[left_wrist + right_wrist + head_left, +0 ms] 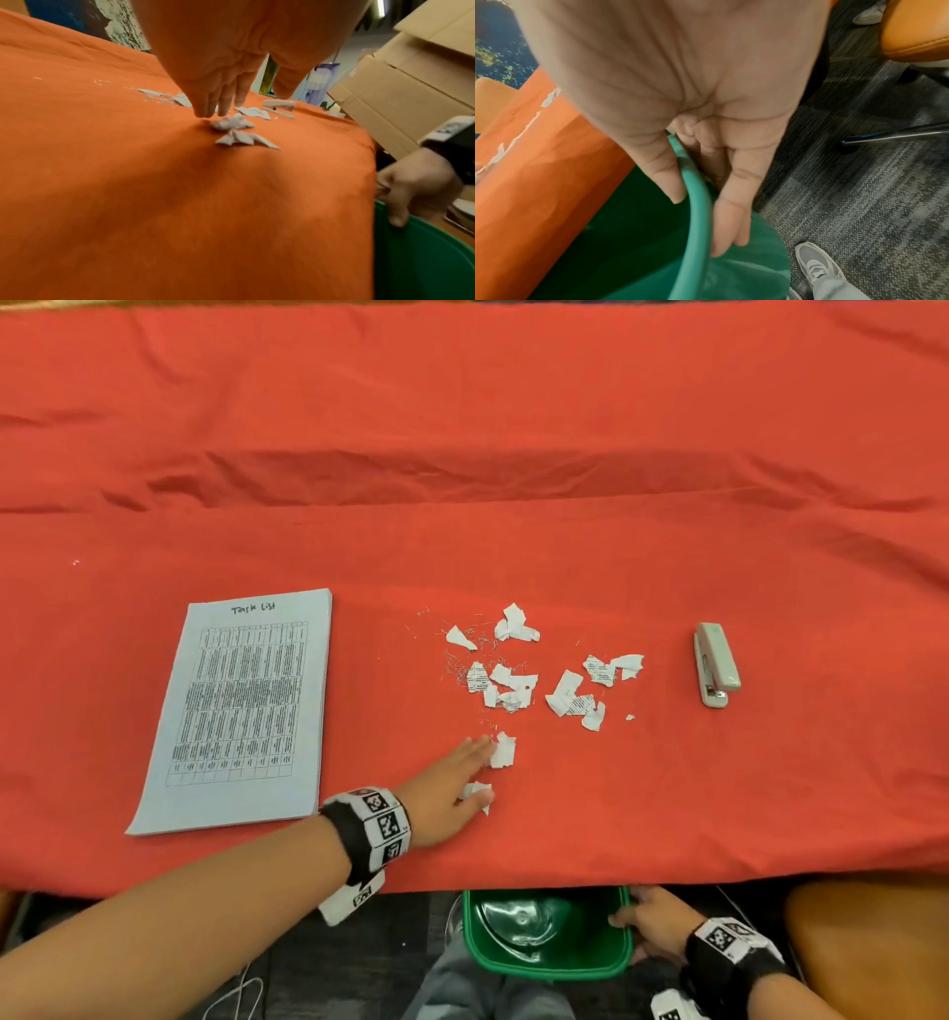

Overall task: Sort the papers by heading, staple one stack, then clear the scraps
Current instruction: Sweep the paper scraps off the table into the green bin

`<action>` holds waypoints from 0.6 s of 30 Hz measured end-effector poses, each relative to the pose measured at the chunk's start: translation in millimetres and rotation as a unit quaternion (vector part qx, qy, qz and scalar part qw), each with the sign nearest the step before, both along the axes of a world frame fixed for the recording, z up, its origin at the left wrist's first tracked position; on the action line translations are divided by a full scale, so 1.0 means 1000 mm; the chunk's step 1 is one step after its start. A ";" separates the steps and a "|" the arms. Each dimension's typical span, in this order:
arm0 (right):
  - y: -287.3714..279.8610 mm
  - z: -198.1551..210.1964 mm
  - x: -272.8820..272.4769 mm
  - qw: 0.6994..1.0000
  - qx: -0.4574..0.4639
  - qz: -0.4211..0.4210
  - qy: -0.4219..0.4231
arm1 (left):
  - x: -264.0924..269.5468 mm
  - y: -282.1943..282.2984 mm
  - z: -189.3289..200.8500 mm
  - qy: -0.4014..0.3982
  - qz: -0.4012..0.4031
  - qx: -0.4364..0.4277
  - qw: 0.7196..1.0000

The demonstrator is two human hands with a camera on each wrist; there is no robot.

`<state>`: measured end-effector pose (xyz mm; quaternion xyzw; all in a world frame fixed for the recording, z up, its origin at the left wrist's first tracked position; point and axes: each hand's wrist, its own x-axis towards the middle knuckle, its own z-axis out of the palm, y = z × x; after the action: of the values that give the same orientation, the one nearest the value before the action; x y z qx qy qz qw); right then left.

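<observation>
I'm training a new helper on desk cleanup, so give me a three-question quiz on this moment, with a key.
1. True or false: the stapler lies to the right of the paper scraps.
2. What does the right hand hold?
A. the stapler
B. the rim of the green bin
C. the paper stack
3. Fill in: the heading on the paper stack reads "____ List".

Key:
1. True.
2. B; its thumb is inside the rim and its fingers outside, below the table edge.
3. Task.

Meanwhile the left hand lies with straight fingers on the red cloth, touching the nearest scraps.
</observation>
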<state>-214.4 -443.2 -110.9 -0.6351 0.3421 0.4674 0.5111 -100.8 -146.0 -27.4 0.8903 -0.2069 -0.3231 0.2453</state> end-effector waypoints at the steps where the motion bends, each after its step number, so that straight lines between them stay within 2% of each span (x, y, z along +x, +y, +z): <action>1: -0.001 0.001 0.000 1.000 -0.003 0.000 0.002 | 0.003 0.001 0.003 -0.012 0.014 -0.018 1.000; 3: -0.001 0.002 0.001 1.000 -0.005 -0.002 0.000 | 0.028 0.011 0.005 -0.071 0.080 -0.017 0.994; 5: -0.001 0.002 0.001 1.000 -0.007 -0.010 -0.007 | 0.066 0.031 0.000 -0.099 0.178 0.047 0.978; 7: -0.001 0.002 0.001 1.000 -0.011 -0.018 -0.008 | 0.096 0.053 -0.006 -0.077 0.248 0.123 0.958; 8: 0.000 0.002 0.001 1.000 -0.012 -0.019 -0.006 | 0.103 0.059 -0.010 -0.060 0.257 0.154 0.952; 11: 0.000 0.004 0.002 1.000 -0.014 -0.009 -0.001 | 0.091 0.049 -0.015 -0.046 0.174 0.189 0.965; 13: -0.001 0.004 0.002 1.000 -0.010 -0.009 0.008 | 0.061 0.029 -0.012 -0.042 0.069 0.149 0.986; 15: 0.000 0.004 0.003 1.000 -0.002 -0.018 0.014 | 0.022 0.011 -0.001 -0.001 -0.032 0.097 0.995; 17: -0.001 0.003 0.002 1.000 0.002 -0.021 0.015 | -0.002 0.002 0.009 0.043 -0.066 0.064 0.995; 18: -0.002 0.002 0.002 1.000 0.002 -0.021 0.015 | -0.002 0.000 0.012 0.046 -0.047 0.047 0.997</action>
<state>-212.1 -445.5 -109.0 -0.6196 0.3619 0.4672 0.5166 -103.0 -145.7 -15.3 0.8744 -0.2212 -0.3843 0.1970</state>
